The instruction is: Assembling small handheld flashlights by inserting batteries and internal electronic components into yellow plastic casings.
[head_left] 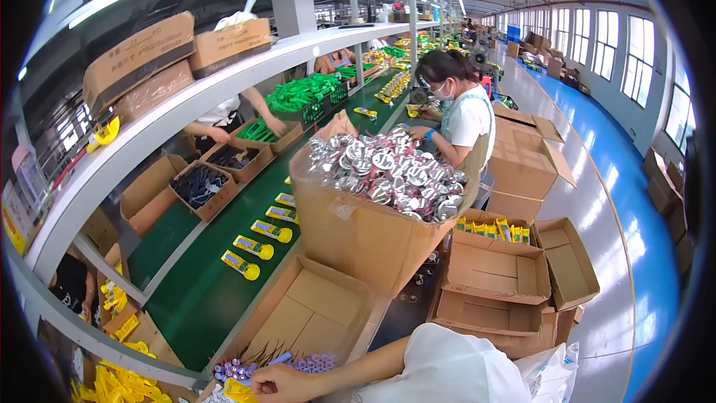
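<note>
My right hand (282, 383) is at the lower edge with its fingers curled in. Its fingertips close on the edge of a yellow plastic casing (239, 390), which is partly cut off by the frame. Just beyond the hand is a pile of lilac cylindrical cells (312, 363) with thin dark wires, in the near end of an open cardboard box (317, 291). One lilac cell (281, 358) lies right above my knuckles. My left hand is out of the picture.
A tall carton of shiny silver discs (380, 168) stands ahead. Left of it, a green conveyor belt (179, 321) carries yellow assemblies (255, 246). A metal shelf (119, 134) overhangs it. Cardboard trays (496, 265) are stacked right. A co-worker (466, 116) sits beyond; another person's hands (276, 125) reach into boxes.
</note>
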